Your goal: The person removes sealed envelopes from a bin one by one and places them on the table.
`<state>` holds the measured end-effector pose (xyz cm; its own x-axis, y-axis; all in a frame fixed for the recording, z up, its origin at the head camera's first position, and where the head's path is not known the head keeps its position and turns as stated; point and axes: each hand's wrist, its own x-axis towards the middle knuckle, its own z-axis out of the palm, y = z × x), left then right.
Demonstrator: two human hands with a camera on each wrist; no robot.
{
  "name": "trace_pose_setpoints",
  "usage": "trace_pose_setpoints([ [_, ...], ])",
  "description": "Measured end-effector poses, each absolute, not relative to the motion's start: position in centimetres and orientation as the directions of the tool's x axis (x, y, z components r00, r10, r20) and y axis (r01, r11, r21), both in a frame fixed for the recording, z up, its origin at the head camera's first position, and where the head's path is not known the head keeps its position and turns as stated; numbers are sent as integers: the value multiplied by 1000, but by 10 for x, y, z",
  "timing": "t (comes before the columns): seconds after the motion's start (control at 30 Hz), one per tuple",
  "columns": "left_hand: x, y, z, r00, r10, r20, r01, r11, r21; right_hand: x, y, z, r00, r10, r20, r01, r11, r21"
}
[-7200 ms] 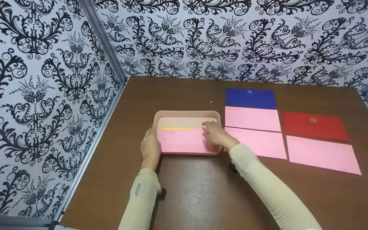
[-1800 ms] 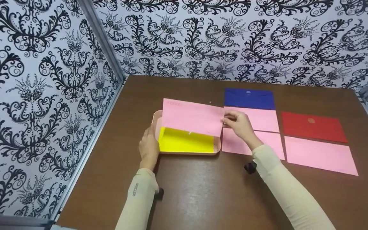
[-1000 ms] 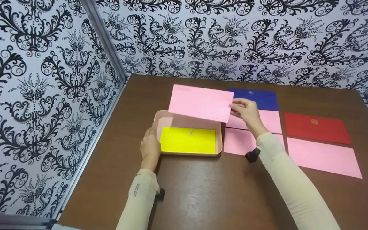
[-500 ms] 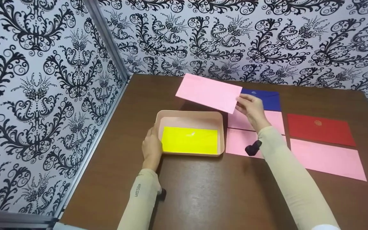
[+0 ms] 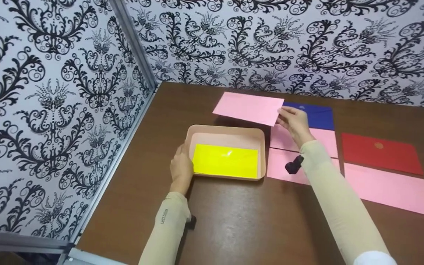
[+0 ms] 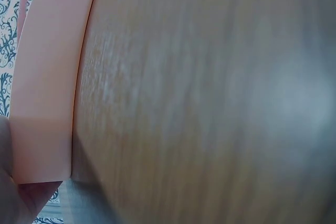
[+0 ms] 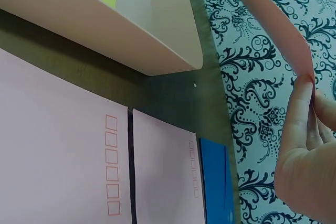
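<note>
My left hand [image 5: 182,166] holds the left side of a peach-coloured tray [image 5: 228,129]; its fingertips are mostly hidden. A sliver of that hand [image 6: 10,198] shows at the tray's corner in the left wrist view. Inside the tray lies a yellow envelope [image 5: 225,162] with a small pale mark. Beyond the tray, my right hand [image 5: 296,121] pinches a pink envelope [image 5: 249,107] by its right end. The envelope is held tilted above the table, and the right wrist view shows it nearly edge-on between the thumb and fingers.
Right of the tray lie a blue envelope [image 5: 317,117] and two pink ones in a column, partly covered by the right arm. Farther right, a red envelope [image 5: 381,152] lies above another pink envelope [image 5: 388,187]. Patterned panels [image 5: 263,44] border the brown table [image 5: 226,224].
The right hand has lifted the pink envelope out of the tray and carried it back and right, uncovering the yellow one. The left hand has stayed at the tray.
</note>
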<state>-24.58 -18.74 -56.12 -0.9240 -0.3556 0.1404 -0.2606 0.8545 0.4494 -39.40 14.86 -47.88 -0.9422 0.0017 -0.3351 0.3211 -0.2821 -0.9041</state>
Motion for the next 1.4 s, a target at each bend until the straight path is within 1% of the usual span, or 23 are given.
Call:
trace_pose_setpoints([
  [0.2, -247, -186, -561, -921, -360, 151, -258, 852, 456, -404, 145, -484, -935, -4, -356, 347, -226, -910],
  [0.3, -246, -185, -562, -918, -358, 170, -245, 851, 465, -409, 143, -486, -930, 11, -368, 359, -193, -913],
  [0.5, -247, -185, -562, -920, -356, 167, -246, 852, 462, -413, 142, -487, -923, 44, -382, 373, -143, -917],
  [0.73, -247, -185, -562, -916, -363, 170, -249, 848, 467, -407, 137, -481, -941, 54, -334, 330, -69, -942],
  [0.93, -245, -186, -561, -916, -364, 169, -252, 849, 464, -407, 133, -485, -947, 40, -319, 315, -75, -946],
  [1.2, -245, -186, -561, -912, -370, 178, -253, 849, 464, -412, 126, -487, -948, -17, -318, 317, 38, -948],
  [1.4, -245, -184, -560, -912, -372, 172, -252, 840, 480, -417, 123, -497, -941, -58, -335, 336, -4, -942],
])
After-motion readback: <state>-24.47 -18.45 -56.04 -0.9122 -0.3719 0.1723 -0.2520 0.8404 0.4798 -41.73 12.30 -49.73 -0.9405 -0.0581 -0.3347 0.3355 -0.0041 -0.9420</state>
